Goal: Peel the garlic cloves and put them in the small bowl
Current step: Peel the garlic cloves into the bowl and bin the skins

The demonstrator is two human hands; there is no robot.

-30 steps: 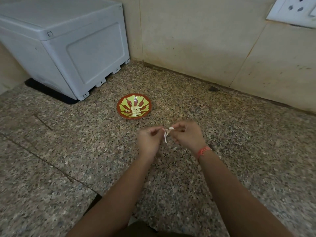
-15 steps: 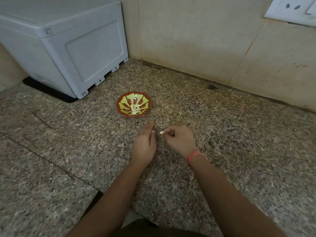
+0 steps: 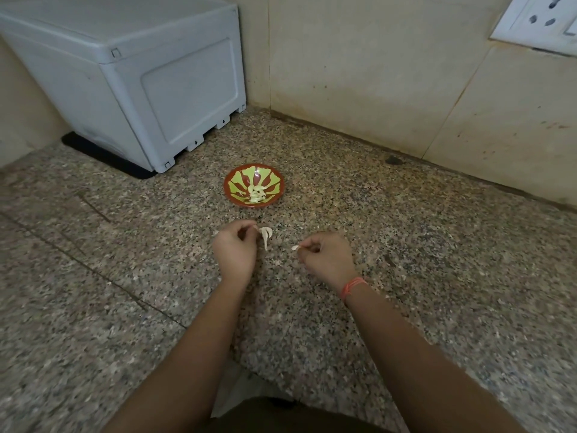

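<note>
Head view, looking down on a speckled grey-brown granite counter (image 3: 437,245). Your left hand (image 3: 234,253) has its fingers curled, and thumb and fingertips pinch a pale garlic clove with a thin papery tail (image 3: 266,236) that hangs down just above the counter. Your right hand (image 3: 324,256), well apart from the left and wearing a red-orange thread band (image 3: 352,286) at the wrist, is likewise curled and pinches a small whitish garlic fragment (image 3: 295,247) at its fingertips; whether this is flesh or skin is too small to tell. Beyond both hands, near the left one, stands the small round bowl with a red rim and green-and-red rayed pattern (image 3: 237,186); a heap of peeled cream-coloured garlic cloves (image 3: 257,194) lies in its centre. At the far left a grey plastic box with a recessed side panel (image 3: 150,82) sits on a black mat (image 3: 103,151) against the beige tiled wall (image 3: 374,73). A white socket plate (image 3: 537,20) is fixed to the wall at upper right.
</note>
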